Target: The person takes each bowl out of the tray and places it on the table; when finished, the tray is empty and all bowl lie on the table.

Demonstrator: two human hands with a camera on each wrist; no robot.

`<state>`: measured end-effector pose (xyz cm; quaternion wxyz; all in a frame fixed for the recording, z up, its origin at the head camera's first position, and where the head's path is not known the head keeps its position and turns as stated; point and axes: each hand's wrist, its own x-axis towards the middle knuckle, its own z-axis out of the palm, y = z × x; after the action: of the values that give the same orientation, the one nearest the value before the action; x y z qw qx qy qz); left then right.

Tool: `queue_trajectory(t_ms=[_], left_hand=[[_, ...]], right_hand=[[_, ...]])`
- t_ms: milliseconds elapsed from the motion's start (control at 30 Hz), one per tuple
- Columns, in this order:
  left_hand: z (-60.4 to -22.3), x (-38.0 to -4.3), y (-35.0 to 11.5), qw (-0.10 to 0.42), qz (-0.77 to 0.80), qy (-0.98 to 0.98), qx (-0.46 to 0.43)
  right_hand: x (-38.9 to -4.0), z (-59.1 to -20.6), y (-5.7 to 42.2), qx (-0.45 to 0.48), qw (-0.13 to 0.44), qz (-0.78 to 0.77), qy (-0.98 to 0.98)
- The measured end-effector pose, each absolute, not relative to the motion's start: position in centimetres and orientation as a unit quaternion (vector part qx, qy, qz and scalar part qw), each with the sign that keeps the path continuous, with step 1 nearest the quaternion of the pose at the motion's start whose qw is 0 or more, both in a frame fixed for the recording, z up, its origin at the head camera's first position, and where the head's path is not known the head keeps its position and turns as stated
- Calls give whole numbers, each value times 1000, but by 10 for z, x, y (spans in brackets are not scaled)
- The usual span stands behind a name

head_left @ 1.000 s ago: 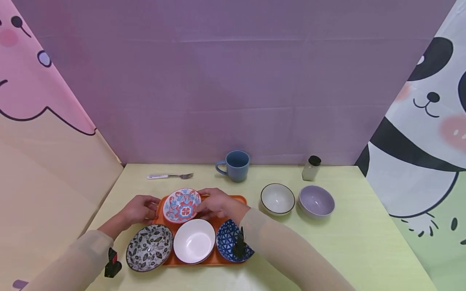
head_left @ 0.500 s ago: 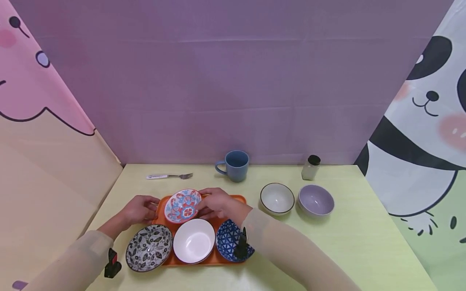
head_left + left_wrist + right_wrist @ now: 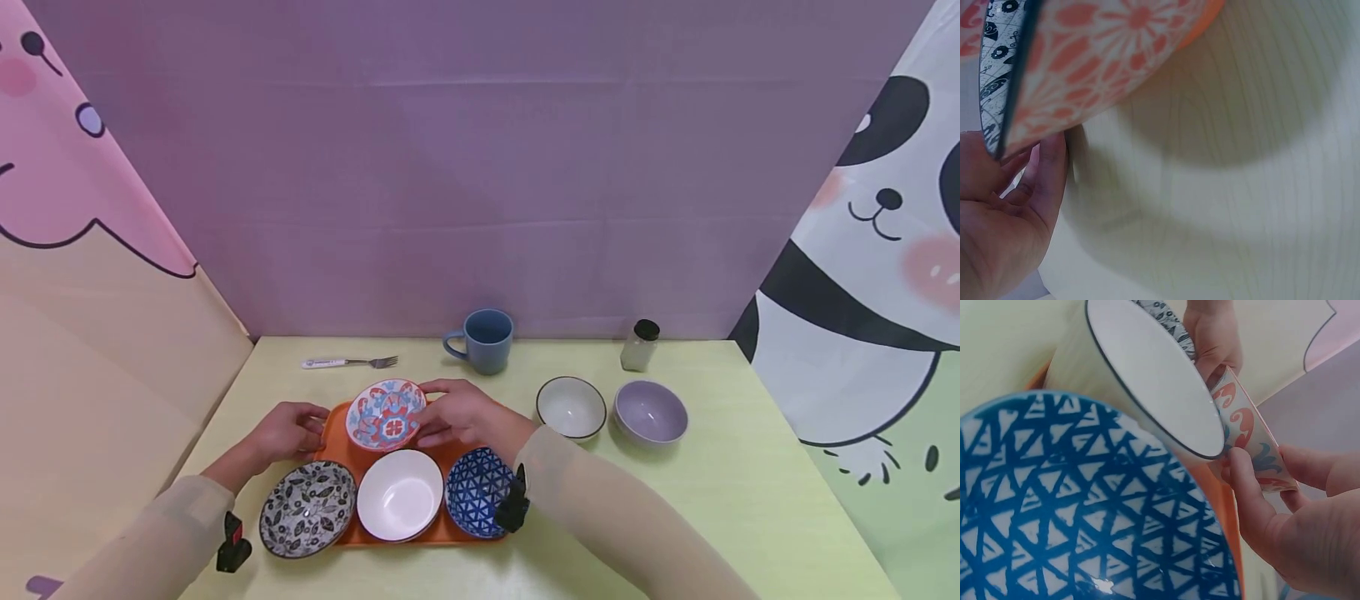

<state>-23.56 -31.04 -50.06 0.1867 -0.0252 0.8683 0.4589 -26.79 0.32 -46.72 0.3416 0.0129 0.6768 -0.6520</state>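
Note:
My right hand (image 3: 465,412) pinches the rim of a small bowl with a red and blue flower pattern (image 3: 378,414), thumb inside and fingers outside. This bowl is over the back part of an orange tray (image 3: 341,450), tilted in the right wrist view. My left hand (image 3: 288,432) grips the tray's back left corner; its fingertips are partly hidden. Along the tray's front are a black-and-white leaf-pattern bowl (image 3: 307,510), which overhangs the left edge, a white bowl (image 3: 400,496) and a blue triangle-pattern bowl (image 3: 472,492).
Right of the tray stand a white dark-rimmed bowl (image 3: 572,408) and a purple bowl (image 3: 651,412). Behind are a fork (image 3: 352,362), a blue mug (image 3: 487,342) and a black-lidded jar (image 3: 640,346). A purple backdrop (image 3: 480,208) borders the table's back.
The flower-pattern bowl has shifted a little to the right and back, together with my right hand. My left hand and the tray have stayed put.

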Motion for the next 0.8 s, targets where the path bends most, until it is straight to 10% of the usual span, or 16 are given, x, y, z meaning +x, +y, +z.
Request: queue_trajectory(t_ms=[800], left_hand=[[-507, -237, -313, 182, 477, 860, -23]], right_hand=[[-247, -419, 69, -12, 329, -689, 646]])
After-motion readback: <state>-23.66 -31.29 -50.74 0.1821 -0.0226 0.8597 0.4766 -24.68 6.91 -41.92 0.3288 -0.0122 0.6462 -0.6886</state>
